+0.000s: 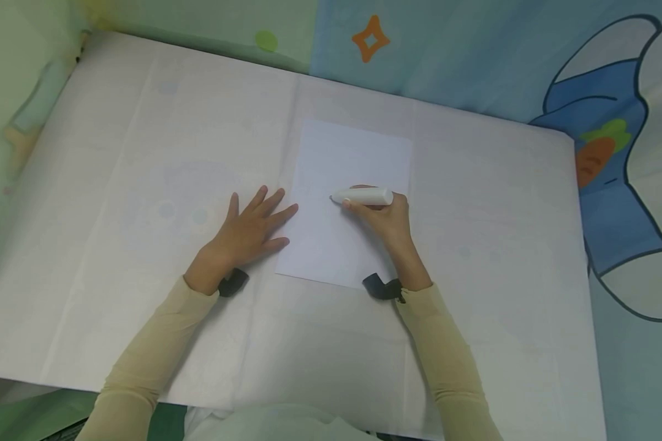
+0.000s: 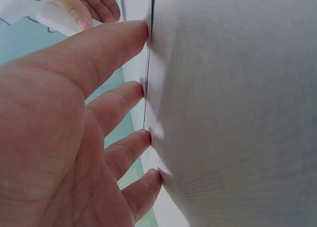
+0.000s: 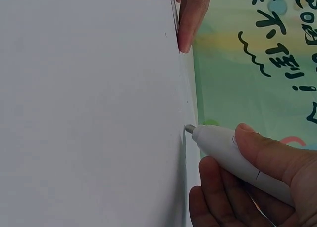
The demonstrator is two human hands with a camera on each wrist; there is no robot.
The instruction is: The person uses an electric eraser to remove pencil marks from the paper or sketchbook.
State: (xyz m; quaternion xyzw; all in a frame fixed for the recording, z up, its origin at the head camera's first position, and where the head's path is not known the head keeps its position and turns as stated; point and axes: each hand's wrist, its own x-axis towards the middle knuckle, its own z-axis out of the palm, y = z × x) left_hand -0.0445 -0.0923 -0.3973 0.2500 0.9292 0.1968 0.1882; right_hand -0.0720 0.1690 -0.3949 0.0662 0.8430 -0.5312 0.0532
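Note:
A blank-looking sheet of white paper point(image 1: 344, 156) lies flat on the white-covered table. My left hand point(image 1: 245, 233) rests beside its left edge with fingers spread, the fingertips at the paper's border. In the left wrist view the fingertips point(image 2: 141, 138) press down on the surface. My right hand point(image 1: 393, 223) is over the paper's right half and grips a thick white pen point(image 1: 371, 196). Thumb and fingers hold the barrel, which slants in the right wrist view. The pen's small metal tip point(image 3: 189, 128) points left and meets the sheet near its middle.
The white tablecloth point(image 1: 485, 257) has fold creases. Behind the table hangs a printed green and blue curtain point(image 1: 447, 55), with a carrot motif at the right. Dark wrist mounts point(image 1: 233, 283) sit under both sleeves near the table surface.

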